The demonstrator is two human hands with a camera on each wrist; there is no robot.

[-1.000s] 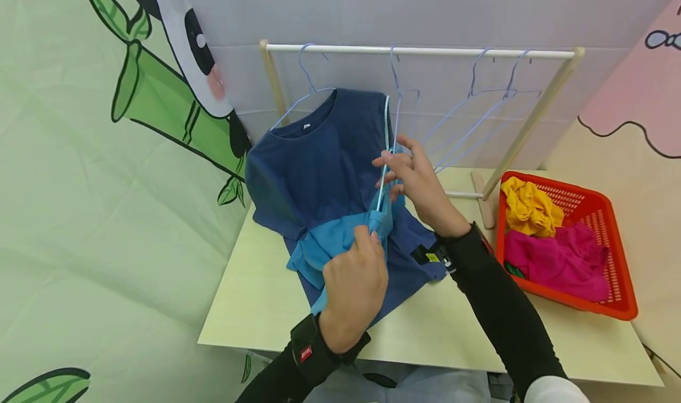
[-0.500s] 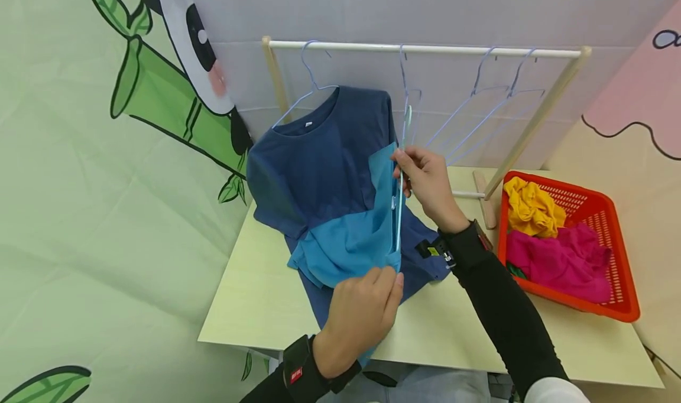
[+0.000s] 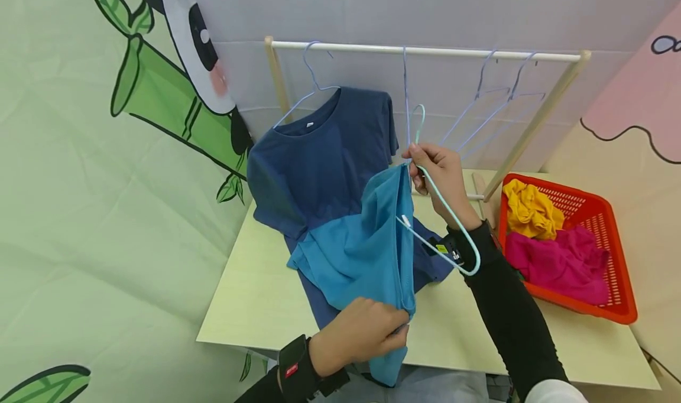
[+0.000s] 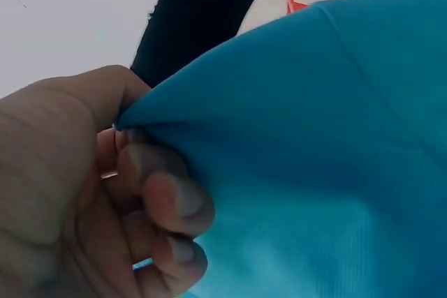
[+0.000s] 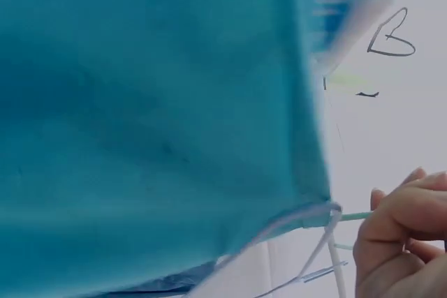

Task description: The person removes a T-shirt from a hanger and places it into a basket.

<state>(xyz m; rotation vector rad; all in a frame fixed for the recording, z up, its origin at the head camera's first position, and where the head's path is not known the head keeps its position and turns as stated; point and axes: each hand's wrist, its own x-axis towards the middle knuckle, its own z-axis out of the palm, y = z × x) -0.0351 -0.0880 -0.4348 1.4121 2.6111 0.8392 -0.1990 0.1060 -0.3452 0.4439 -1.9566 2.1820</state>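
Note:
A light blue garment [image 3: 351, 255] stretches across the front of a navy T-shirt [image 3: 330, 149], which hangs from the rack at left. My left hand [image 3: 362, 335] pinches the lower end of the garment's edge; in the left wrist view the thumb and fingers [image 4: 178, 204] grip a fold of it. At the garment's upper corner, my right hand [image 3: 438, 169] holds a mint green hanger [image 3: 452, 214] near its neck, hook upward. One hanger arm slopes down to the right outside the cloth, and its bottom bar runs back to the garment's opening, beside a white tag [image 3: 406, 220].
A white rail [image 3: 441, 51] on wooden posts carries several lilac hangers [image 3: 489, 116] to the right of the T-shirt. On the table's [image 3: 239, 308] right side stands a red basket [image 3: 617, 243] with yellow cloth [image 3: 532, 208] and magenta cloth [image 3: 558, 264] inside.
My left hand has drawn the garment's edge downward. The hanger has swung out of the opening to the right, with my right hand still on it and shifted slightly right.

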